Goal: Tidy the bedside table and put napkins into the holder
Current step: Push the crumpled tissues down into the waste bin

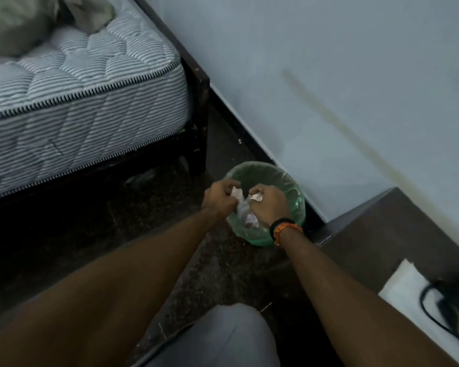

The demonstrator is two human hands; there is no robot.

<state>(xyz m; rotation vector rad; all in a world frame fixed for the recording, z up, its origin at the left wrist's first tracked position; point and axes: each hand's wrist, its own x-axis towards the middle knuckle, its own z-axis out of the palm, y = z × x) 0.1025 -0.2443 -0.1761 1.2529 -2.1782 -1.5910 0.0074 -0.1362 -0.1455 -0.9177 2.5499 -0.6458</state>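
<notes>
While both arms reach over the green-lined bin (289, 181) by the wall, the left hand (219, 198) pinches crumpled paper (237, 192) and the right hand (269, 205) grips another scrap (256, 197). White napkins (406, 284) lie on the table (382, 229) at right.

Dim and flat, with a cool bluish cast. Brightest on the pale wall (329, 62) above and right of the two hands; no lamp or window in sight. Near black under the bed frame (199, 107) to the left of the grip. Soft throughout, smeared by motion at the upper-left and lower-right corners. Straight edges bowed toward the borders. No glare.
</notes>
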